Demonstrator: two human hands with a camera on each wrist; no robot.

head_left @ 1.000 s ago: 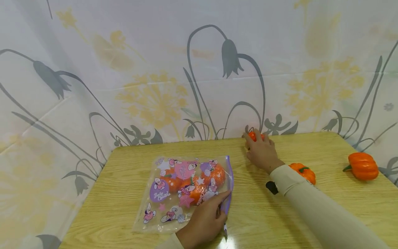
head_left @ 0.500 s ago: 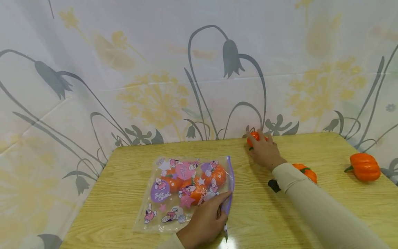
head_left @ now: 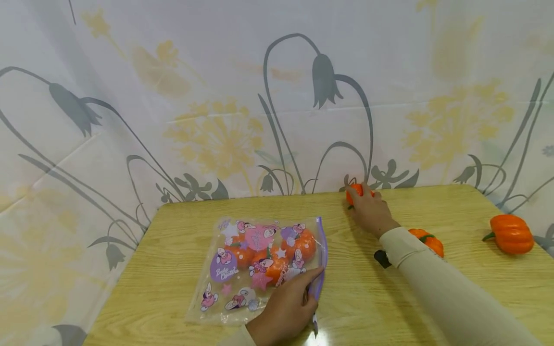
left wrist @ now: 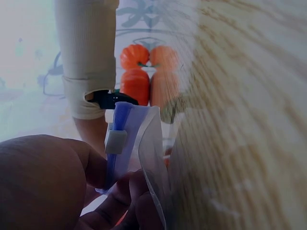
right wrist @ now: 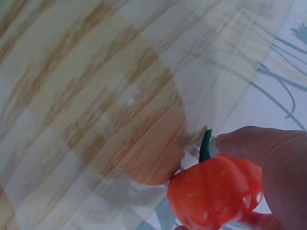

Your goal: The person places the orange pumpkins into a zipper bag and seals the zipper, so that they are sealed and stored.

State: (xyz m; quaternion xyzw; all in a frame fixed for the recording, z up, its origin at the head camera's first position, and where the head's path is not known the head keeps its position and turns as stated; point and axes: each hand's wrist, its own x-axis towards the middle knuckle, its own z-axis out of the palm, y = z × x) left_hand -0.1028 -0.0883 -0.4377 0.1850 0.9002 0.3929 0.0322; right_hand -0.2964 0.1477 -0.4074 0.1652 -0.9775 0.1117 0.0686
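My left hand (head_left: 285,305) pinches the purple zip edge of a clear printed zip bag (head_left: 233,302), which lies flat on the table. Its white slider (left wrist: 115,142) shows close to my fingers in the left wrist view. Inside the bag are several orange toy pumpkins (head_left: 305,246), seen through the plastic. At the table's back edge, my right hand (head_left: 371,212) grips a small orange pumpkin (right wrist: 211,194) with a green stem. In the right wrist view my thumb is beside that stem, and the other fingers are mostly hidden behind the pumpkin.
Another orange pumpkin (head_left: 434,244) sits partly behind my right sleeve. A larger one (head_left: 511,234) lies on its side near the table's right edge. A flower-printed curtain (head_left: 207,72) hangs right behind the wooden table (head_left: 151,269).
My right hand's spread fingers have drawn in around the small pumpkin, which shows more of itself now. The left hand keeps its hold on the bag's edge.
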